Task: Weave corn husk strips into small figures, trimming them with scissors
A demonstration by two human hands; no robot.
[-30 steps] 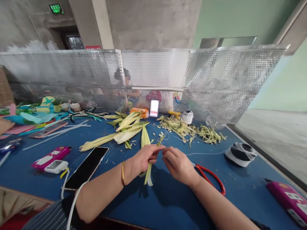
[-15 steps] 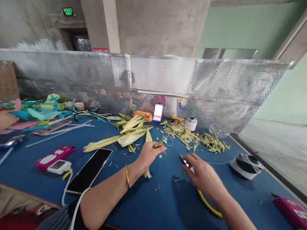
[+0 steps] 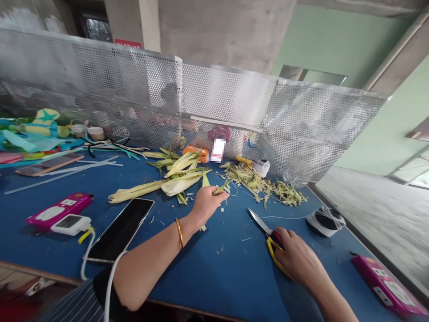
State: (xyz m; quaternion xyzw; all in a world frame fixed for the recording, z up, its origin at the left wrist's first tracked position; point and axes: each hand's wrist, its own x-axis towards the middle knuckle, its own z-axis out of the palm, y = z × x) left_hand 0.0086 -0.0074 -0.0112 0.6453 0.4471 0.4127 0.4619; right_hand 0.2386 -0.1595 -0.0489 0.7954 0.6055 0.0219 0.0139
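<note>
Your left hand [image 3: 206, 205] pinches a thin strip of pale-green corn husk [image 3: 221, 189] between thumb and fingers, beyond and left of the steel scissors with red-and-yellow handles [image 3: 259, 220]. Your right hand [image 3: 295, 256] has its fingers curled round those handles, the blades clear of the strip. Some shredding looks done, judging by the heap of yellow-green husk scraps [image 3: 247, 180] beyond the scissors; broad cream-and-green husks [image 3: 182, 184], farther left of them, seem unworked. White thread [image 3: 284, 218] lies right of the blades; whether it joins the strip, I cannot tell
</note>
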